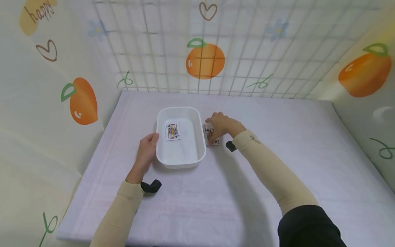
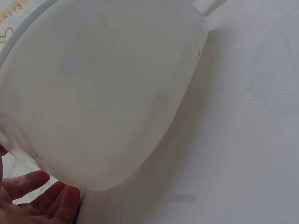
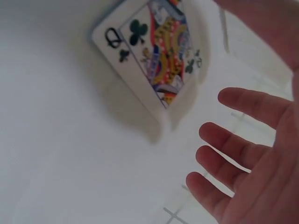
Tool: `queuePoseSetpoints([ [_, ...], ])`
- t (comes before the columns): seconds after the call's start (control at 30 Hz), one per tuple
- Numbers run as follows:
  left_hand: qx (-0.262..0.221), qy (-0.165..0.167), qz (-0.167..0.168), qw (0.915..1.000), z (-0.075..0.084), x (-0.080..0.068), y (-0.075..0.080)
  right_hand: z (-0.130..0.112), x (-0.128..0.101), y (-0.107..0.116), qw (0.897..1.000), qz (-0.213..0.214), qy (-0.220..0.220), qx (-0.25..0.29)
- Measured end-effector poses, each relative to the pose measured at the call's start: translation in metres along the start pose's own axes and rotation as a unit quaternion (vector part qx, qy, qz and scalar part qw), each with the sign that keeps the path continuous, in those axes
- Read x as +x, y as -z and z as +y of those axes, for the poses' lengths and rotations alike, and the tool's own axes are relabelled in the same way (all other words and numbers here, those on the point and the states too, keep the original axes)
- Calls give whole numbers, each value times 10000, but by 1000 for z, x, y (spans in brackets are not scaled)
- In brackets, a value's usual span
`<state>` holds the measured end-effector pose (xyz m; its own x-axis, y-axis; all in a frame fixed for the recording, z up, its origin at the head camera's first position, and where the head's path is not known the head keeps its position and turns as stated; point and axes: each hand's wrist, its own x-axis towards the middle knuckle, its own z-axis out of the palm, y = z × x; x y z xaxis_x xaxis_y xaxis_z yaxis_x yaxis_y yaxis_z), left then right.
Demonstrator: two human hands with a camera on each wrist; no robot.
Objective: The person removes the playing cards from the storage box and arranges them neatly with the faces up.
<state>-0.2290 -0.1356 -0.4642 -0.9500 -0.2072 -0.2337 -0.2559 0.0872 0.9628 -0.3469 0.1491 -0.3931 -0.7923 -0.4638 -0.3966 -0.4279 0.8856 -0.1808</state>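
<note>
— Where was the white tub (image 1: 180,161)?

— It sat near the middle of the desk (image 1: 277,137), which was covered in a pale cloth. One face card (image 1: 172,131) lay flat inside it, face up, toward the tub's left half.

— And the left hand (image 1: 147,151)?

— It rested against the tub's left wall, fingers (image 2: 35,191) laid along the outside near the rim — relaxed rather than clamped, so the grip looked released, only touching. The left wrist view showed little beyond that wall and the fingertips below it.

— The right hand (image 1: 220,125)?

— Just beside the tub's right wall, over a second card, the queen of clubs (image 3: 154,56). In the head view the hand covered part of that card. The right wrist view showed the fingers (image 3: 238,149) spread and fairly straight, apart from the card (the thumb was out of sight), so I read that grip as released too. Whether the card lay flat or leaned on the tub, I could not tell.
</note>
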Motion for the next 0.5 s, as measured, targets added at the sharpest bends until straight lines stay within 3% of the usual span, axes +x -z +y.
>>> queuePoseSetpoints([
  [0.5, -15, 35, -2, 10000, -1, 2, 0, -2, -9, 21, 9998, 109, -137, 34],
])
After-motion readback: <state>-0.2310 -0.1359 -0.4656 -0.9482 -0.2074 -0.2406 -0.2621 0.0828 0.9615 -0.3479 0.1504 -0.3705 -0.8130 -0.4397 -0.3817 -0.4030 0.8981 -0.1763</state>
